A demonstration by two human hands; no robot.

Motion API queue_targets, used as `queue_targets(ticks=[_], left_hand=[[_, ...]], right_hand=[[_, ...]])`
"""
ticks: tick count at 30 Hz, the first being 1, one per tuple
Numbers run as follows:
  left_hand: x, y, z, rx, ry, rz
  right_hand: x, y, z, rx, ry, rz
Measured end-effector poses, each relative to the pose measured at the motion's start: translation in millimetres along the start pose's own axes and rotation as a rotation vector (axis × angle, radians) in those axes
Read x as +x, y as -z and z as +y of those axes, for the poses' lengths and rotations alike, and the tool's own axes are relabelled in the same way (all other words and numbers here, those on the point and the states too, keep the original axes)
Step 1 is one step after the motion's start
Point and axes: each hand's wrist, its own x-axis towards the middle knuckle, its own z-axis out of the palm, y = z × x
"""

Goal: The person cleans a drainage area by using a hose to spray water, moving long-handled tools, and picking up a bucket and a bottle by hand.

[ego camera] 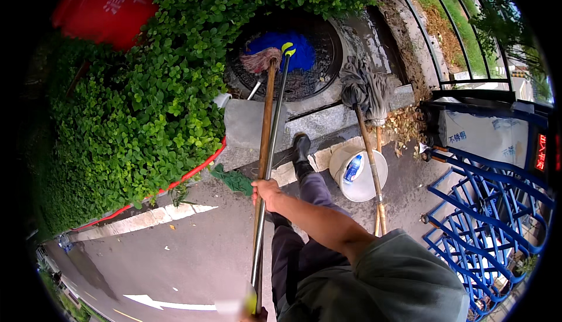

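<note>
My right hand (265, 191) is closed around two mop poles, one wooden (266, 133) and one metal (278, 115). Low in the view, my left hand (260, 315), mostly cut off and blurred, grips the poles' near end. The wooden pole's pinkish string head (260, 60) and the metal pole's blue head (303, 54), with a yellow-green joint, lie on a wet round manhole cover (327, 74). Right of my boot stand grey string mops (358, 82) with wooden poles, beside a white bucket (366, 190) holding a bottle with a blue label (352, 168).
Leafy hedge (175, 80) fills the left, edged by a red hose or tube (193, 172). A green cloth (235, 181) lies by the stone kerb (325, 122). Blue folding barrier (487, 208) stands right, a black metal fence (474, 80) above it. A red object (105, 10) is upper left.
</note>
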Motion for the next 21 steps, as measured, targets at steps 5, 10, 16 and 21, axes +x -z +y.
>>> queue_targets(ticks=[5,10,16,21], left_hand=[[49.4,14.1,238.8,0.005,-0.244,0.061],[32.3,0.1,138.4,0.144,-0.130,0.106],[-89.4,10.1,-117.2,-0.060,-0.228,0.378],[-125.2,39.1,-86.8,-0.038,0.484,-0.094]], right_hand=[[37.7,13.4,-217.8,0.054,0.359,-0.032],[16.1,8.9,-119.6,0.068,0.278,-0.067],[-38.9,19.7,149.5,0.057,0.217,-0.041],[-22.9,26.8,162.3,-0.067,-0.112,0.042]])
